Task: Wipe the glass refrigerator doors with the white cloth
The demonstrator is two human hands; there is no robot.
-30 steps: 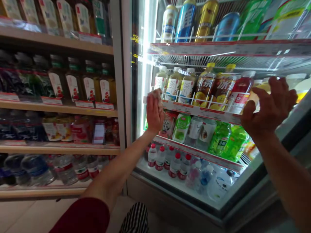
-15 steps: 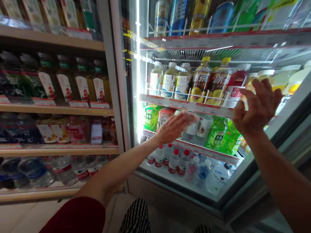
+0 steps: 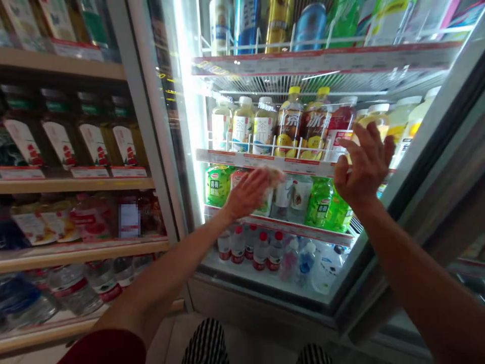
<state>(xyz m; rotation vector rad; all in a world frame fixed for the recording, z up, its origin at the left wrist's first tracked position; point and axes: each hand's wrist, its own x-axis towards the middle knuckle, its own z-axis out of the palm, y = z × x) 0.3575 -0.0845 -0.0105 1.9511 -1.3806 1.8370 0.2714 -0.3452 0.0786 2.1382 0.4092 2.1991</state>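
Note:
My left hand (image 3: 250, 193) is stretched out with its fingers extended, slightly blurred at the tips. It hangs in front of the lower-middle shelf of a lit drinks fridge, and nothing shows in it. Behind and beside it stand a green-labelled bottle (image 3: 219, 186) and clear bottles with pale labels (image 3: 301, 194). My right hand (image 3: 364, 164) is raised, palm side partly showing, fingers bent and apart, holding nothing visible. It overlaps a red drink bottle (image 3: 341, 126) and white-capped bottles (image 3: 379, 115) on the shelf above. Whether either hand touches a bottle, I cannot tell.
Iced tea bottles (image 3: 290, 124) with yellow caps stand behind a white wire rail. Cans (image 3: 246, 25) fill the top shelf; small red-capped bottles (image 3: 260, 253) stand at the bottom. The fridge frame (image 3: 420, 146) slants at right. Left is a wooden drinks shelf (image 3: 76, 186).
The view has turned to the right, so the fridge and side shelf sit farther left. Both hands keep nearly the same pose in front of the bottles.

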